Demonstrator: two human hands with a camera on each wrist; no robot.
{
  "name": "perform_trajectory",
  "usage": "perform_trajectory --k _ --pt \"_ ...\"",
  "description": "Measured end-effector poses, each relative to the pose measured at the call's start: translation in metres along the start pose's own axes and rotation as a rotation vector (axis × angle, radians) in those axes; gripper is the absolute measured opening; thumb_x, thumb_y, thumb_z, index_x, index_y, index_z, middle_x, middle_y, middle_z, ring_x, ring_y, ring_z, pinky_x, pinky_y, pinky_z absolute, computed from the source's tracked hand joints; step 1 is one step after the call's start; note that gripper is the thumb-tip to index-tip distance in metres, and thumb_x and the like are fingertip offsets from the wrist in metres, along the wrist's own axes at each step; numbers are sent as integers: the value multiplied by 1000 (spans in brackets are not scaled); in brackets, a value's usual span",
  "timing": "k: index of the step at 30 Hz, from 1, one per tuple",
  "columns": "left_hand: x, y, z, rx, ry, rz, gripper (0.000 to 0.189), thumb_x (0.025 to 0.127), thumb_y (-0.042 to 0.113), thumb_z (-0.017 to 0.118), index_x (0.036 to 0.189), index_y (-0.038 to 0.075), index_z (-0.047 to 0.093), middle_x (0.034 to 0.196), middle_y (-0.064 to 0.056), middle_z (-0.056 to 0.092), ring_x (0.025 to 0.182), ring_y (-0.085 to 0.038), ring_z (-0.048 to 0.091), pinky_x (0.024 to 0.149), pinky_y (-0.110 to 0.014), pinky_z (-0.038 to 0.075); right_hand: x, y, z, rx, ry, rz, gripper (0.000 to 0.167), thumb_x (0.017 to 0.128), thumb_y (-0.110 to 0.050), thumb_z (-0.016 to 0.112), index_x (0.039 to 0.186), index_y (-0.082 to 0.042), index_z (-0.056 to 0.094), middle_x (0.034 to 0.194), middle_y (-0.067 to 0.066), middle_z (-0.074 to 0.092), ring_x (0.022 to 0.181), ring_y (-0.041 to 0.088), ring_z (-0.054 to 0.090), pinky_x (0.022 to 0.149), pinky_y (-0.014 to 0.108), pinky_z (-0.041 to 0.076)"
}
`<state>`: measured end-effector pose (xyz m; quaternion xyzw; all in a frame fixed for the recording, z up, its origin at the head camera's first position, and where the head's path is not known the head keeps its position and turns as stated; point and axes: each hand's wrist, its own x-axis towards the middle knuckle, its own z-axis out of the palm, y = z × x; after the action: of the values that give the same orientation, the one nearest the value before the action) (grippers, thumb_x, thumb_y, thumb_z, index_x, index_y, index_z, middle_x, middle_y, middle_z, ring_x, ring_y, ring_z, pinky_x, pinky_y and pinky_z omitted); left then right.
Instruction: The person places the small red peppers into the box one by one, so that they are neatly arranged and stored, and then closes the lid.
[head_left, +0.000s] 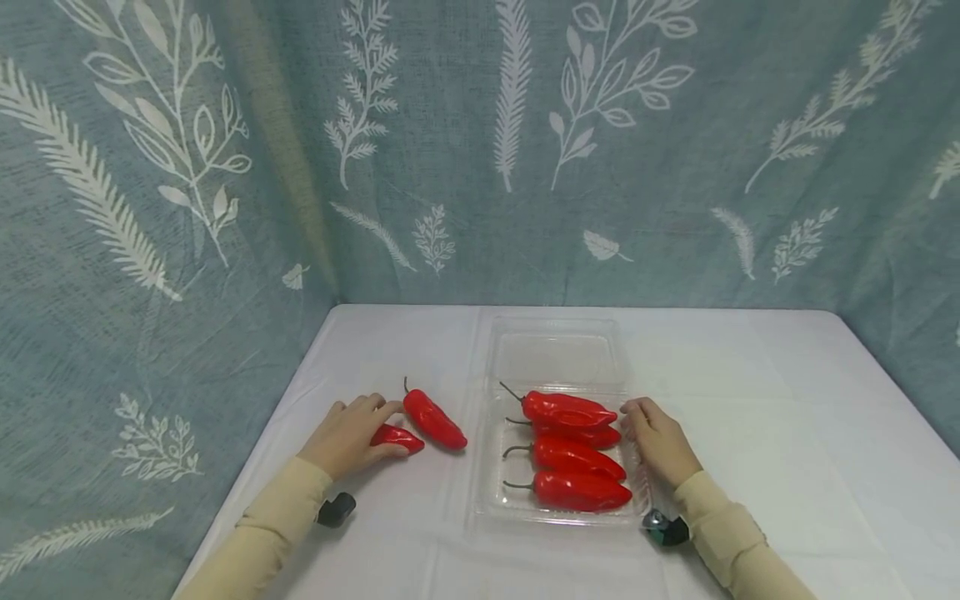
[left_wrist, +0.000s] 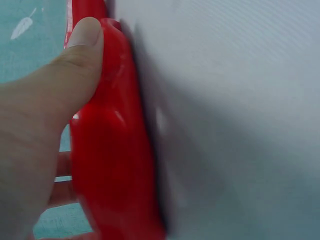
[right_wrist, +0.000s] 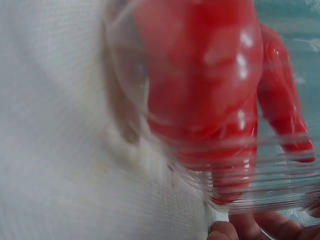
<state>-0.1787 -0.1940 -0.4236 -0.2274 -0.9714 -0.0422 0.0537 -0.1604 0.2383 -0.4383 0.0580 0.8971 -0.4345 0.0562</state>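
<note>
My left hand [head_left: 356, 437] grips a glossy red chili pepper [head_left: 396, 437] lying at the table's left, its thumb along the near side and its fingers reaching round the far side. In the left wrist view the thumb presses the pepper [left_wrist: 112, 150] from above. A second red pepper [head_left: 435, 419] with a dark curved stem lies just right of that hand. My right hand [head_left: 662, 440] holds the right side of a clear plastic container [head_left: 491, 492], fingers curled at its wall. Several red peppers [head_left: 573, 454] lie in the container, stems pointing left.
The container's clear lid [head_left: 553, 358] is folded back flat behind it. A white cloth covers the table [head_left: 772, 433]. Blue-green curtains [head_left: 480, 233] with white leaf prints hang behind and at the left. Dark camera units sit by the left wrist [head_left: 337, 510] and right wrist [head_left: 666, 529].
</note>
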Motion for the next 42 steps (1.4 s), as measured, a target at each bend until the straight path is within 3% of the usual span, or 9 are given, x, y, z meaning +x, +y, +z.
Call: perform_trajectory --k 5,12,18,24,32,37,42 --pt "-7 -3 4 -46 -39 -47 62 74 49 77 124 14 61 111 -11 61 99 -27 59 85 -51 45 0 1 1 -4 8 -7 38 103 -34 34 122 -7 52 110 13 62 98 26 57 91 47 49" --pt "-14 -7 14 -53 -48 -73 59 78 49 73 122 12 62 115 -11 59 103 -26 56 78 -45 45 0 2 1 -14 19 -24 38 103 -33 33 122 -5 52 111 15 63 101 29 58 94 50 47" --pt "-17 -6 16 -50 -5 -60 52 78 48 74 116 13 62 103 -7 58 91 -20 54 69 -36 41 0 1 1 -13 3 -2 41 103 -36 33 124 -7 51 112 15 62 104 29 57 96 53 45" --pt "-18 -6 17 -33 -19 -72 50 79 47 73 115 15 62 95 -4 55 86 -17 51 68 -34 40 -1 1 1 -13 2 -1 41 103 -37 33 124 -7 51 114 15 61 104 29 56 96 53 46" --pt "-18 -8 12 -71 12 -78 47 80 47 73 111 14 60 84 0 51 72 -13 47 62 -30 40 -1 1 2 -11 2 -2 38 103 -35 33 122 -7 52 110 13 62 96 26 57 89 46 50" --pt "-13 -6 4 -99 27 -76 46 80 42 74 112 13 59 86 -2 53 71 -14 48 62 -30 44 -1 1 2 -21 16 -20 37 103 -32 33 121 -7 52 110 14 63 97 27 57 91 48 49" --pt "-8 -1 -3 -114 69 -32 42 80 41 74 109 14 59 84 1 52 69 -11 47 60 -27 43 -1 1 1 -28 23 -32 37 103 -31 33 121 -6 53 112 16 63 98 28 57 92 50 48"
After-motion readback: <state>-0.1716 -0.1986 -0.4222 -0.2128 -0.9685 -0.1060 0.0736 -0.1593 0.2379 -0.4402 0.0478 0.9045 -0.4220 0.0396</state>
